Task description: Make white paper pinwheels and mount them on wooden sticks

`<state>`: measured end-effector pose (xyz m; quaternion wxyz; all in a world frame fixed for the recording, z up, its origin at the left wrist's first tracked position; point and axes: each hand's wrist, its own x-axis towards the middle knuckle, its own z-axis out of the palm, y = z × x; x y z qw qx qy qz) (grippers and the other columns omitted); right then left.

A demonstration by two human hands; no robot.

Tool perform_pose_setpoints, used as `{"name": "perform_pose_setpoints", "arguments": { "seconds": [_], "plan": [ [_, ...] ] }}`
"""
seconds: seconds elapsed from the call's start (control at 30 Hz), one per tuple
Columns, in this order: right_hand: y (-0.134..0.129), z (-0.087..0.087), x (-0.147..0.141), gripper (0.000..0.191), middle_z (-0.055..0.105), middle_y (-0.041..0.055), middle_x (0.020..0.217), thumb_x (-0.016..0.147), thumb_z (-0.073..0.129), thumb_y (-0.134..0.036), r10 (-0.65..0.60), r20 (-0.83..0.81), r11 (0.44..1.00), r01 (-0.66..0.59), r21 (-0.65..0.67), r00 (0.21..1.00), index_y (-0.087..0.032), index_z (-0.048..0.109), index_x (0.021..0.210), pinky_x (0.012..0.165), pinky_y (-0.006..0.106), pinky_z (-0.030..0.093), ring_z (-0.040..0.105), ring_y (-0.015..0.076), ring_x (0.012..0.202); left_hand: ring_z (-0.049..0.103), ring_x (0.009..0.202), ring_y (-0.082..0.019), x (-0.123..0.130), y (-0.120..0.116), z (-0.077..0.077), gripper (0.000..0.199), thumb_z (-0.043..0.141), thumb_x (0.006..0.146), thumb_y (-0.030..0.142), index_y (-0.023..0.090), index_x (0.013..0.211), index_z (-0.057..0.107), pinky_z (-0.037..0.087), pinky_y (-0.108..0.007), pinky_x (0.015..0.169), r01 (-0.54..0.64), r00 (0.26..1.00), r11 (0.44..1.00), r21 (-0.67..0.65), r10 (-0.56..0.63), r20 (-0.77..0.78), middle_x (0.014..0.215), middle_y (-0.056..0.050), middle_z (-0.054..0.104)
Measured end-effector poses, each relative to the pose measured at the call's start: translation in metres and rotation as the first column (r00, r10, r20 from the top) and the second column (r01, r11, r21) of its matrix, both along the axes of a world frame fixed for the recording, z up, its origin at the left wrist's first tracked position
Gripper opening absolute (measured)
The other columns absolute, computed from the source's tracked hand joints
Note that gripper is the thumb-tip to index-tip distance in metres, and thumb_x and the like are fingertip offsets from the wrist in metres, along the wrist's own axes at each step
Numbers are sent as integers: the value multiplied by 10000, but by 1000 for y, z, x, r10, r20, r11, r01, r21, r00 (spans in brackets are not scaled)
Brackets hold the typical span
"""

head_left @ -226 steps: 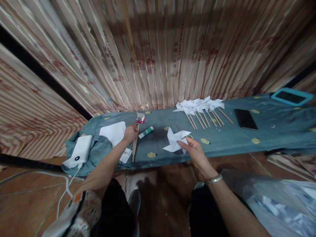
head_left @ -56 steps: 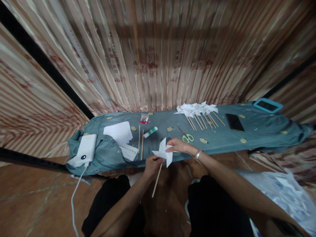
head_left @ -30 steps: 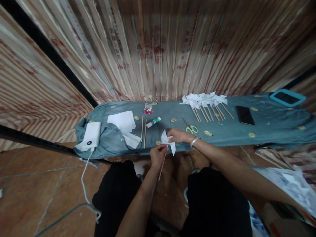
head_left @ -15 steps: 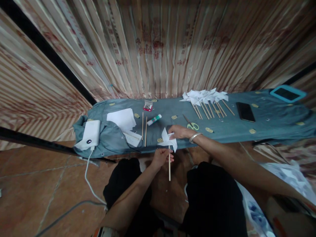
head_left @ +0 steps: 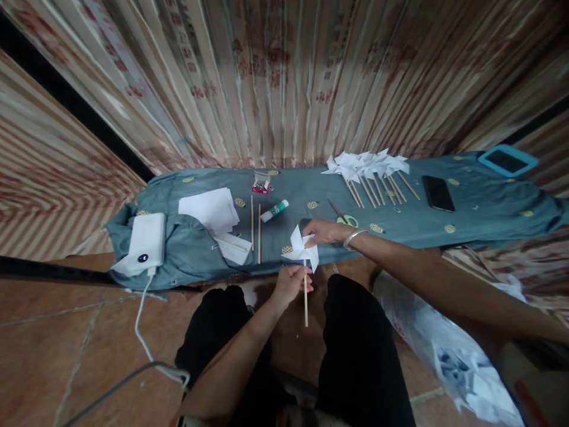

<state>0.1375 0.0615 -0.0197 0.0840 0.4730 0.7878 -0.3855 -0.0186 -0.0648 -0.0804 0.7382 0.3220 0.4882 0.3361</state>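
A white paper pinwheel on a wooden stick is held upright at the front edge of the cloth-covered table. My left hand is closed around the stick just under the paper blades. At the blades, the fingers of my right hand pinch the paper near its centre; a silver bangle circles that wrist. Scissors with pale green handles lie just beyond my right hand. Farther left are a glue stick, two loose wooden sticks and a small red box of metal pins.
Several pinwheels lie in a row at the back. To their right are a black phone and a blue-framed tablet. White paper sheets and a cabled power bank occupy the left. A plastic bag sits on the floor.
The camera view has shifted slightly, so the table items appear a little higher and farther left. Both hands keep their hold on the pinwheel, almost unmoved.
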Motion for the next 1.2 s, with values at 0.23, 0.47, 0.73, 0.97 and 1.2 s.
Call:
{"name": "perform_pose_setpoints", "arguments": {
  "seconds": [0.23,0.47,0.73,0.97,1.2],
  "plan": [
    [4,-1,1,203,531,-35,595,653,665,-306,-1,-34,999,-1,-49,999,-115,692,718,561,224,319,444,112,596,561,423,-101,-1,-1,-5,407,711,683,503,103,736,664,461,-239,472,11,999,1000,25,-11,32,547,2,579],
    [3,0,1,213,545,-27,599,672,644,-335,3,-58,997,-7,-73,998,-124,670,679,563,224,323,454,117,605,553,410,-96,2,-2,-8,403,702,671,501,103,710,658,393,-212,441,-9,995,999,52,3,102,527,2,573],
    [6,2,0,203,522,-35,582,683,640,-326,43,-50,993,-48,-108,998,-125,653,660,544,225,314,440,110,585,538,421,-87,-4,-1,-5,377,686,714,481,105,728,661,412,-221,465,17,994,999,32,-20,110,526,10,562],
    [3,13,-5,125,554,-26,598,701,654,-251,102,42,995,-101,-26,994,-132,668,667,548,227,303,469,119,606,535,411,-85,0,-3,-5,420,708,672,524,111,732,656,425,-230,460,13,993,1000,-5,-12,122,539,16,562],
    [-3,23,-12,53,568,-19,589,706,641,-163,211,117,977,-213,-1,970,-138,678,677,574,243,307,500,133,617,540,427,-91,0,-6,-3,361,695,705,470,113,743,655,426,-236,478,33,988,999,-13,-31,150,559,10,568]
  ]
}}
